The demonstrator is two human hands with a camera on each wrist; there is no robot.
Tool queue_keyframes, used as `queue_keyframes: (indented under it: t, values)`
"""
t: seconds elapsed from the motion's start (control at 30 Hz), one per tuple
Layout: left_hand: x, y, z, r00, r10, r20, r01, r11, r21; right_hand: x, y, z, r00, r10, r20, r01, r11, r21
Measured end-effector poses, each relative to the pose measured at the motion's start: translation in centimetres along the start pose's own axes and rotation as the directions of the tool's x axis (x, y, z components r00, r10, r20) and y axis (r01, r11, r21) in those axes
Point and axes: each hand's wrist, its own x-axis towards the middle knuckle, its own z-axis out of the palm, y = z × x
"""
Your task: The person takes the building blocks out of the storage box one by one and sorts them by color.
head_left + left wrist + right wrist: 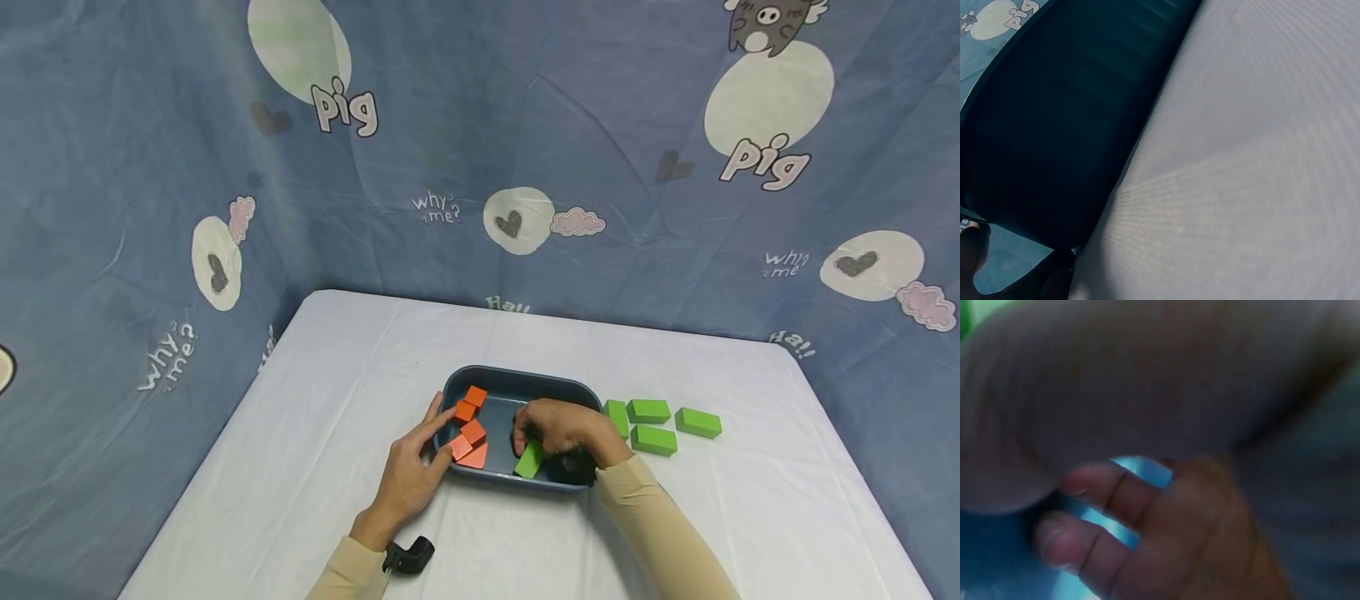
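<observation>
My left hand lies open, thumb and fingers spread against the left end of the tray. Inside the tray, my right hand is curled, its bent fingers pinching a green block just above the near edge. Orange-red blocks cluster in the tray's left end; four more green blocks lie right of the tray. Beyond it hangs a blue printed cloth.

The head view is evenly bright, right wrist view blurred.
</observation>
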Motion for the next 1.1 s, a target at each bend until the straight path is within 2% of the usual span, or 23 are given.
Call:
queue_keyframes:
  t: [0.23,0.4,0.87,1.1]
  values:
    - [0.04,-0.14,0.06,1.0,0.022,-0.007,-0.022,1.0,-0.005,0.05,0.48,0.01,0.992,-0.078,-0.099,0.078,0.997,0.0]
    - [0.03,-0.19,0.08,1.0,0.027,-0.007,-0.027,1.0,-0.009,0.16,0.86,0.09,0.986,-0.08,-0.146,0.085,0.996,0.024]
    - [0.07,0.12,-0.07,1.0,-0.005,-0.001,0.005,1.0,0.001,0.22,0.79,0.11,0.993,-0.019,-0.116,0.022,0.999,0.026]
    - [-0.03,0.12,0.02,1.0,0.001,-0.004,-0.001,1.0,-0.004,0.19,0.69,0.18,0.993,0.056,-0.1,-0.055,0.998,0.013]
